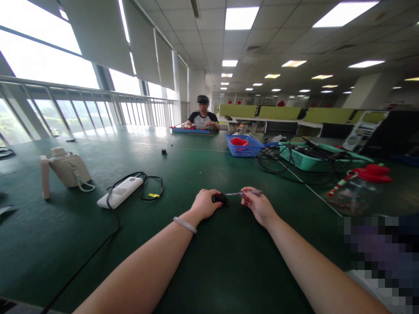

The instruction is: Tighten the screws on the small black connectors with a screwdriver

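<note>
Forearms low in frame, screwdriver at a black part

Both forearms run up from the lower corners, a pale bracelet on the left wrist. Hands meet near frame centre, over the green tabletop.

Left grip: fingers closed round the black part, which sits just below centre, low to the tabletop. Right grip: fingertips pinched on the screwdriver's handle, shaft level and pointing left at the part. Tip looks to meet its edge; whether seated in anything, cannot tell at this size.

Step in hand, by my reading: driver work on the part, at lining-up or turning. Next move calls for a firm left hold, shaft kept in line, light pressure and a small twist of the right fingers.

Around: white power strip with black cord, left of centre; loose black piece farther up. Blue basket upper right of the hands; red-lidded jar at right.
</note>
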The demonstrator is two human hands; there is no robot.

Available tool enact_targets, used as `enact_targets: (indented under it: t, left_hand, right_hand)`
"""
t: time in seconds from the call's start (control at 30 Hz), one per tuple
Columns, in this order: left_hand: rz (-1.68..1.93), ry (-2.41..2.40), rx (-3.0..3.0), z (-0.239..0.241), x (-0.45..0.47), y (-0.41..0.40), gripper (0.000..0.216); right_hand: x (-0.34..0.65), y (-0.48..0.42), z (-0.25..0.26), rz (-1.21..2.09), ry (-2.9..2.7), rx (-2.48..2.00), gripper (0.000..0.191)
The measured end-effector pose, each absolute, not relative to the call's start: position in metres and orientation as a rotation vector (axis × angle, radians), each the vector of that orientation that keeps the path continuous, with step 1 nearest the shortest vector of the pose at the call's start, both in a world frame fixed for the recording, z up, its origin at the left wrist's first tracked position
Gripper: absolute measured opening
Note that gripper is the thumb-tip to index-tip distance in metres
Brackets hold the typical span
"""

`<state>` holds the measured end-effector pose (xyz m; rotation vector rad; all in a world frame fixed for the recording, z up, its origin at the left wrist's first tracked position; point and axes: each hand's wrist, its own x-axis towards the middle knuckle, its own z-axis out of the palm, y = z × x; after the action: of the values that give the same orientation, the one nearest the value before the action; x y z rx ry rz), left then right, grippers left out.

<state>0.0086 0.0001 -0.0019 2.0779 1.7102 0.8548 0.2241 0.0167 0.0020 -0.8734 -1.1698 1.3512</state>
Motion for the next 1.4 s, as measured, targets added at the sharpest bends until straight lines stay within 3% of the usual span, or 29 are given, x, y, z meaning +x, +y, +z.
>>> enact_targets:
  t: [0.87,1.4]
  left_hand:
    - [0.764,1.330,2.410,0.008,0.018,-0.012,0.039]
    - [0.757,1.505,2.358,0.002,0.016,-0.012,0.042]
  right_hand:
    - [0.221,0.017,0.006,1.470,-0.916,-0.853,0.022]
    - [0.232,0.011,0.015,0.878,-1.152,-1.042,0.024]
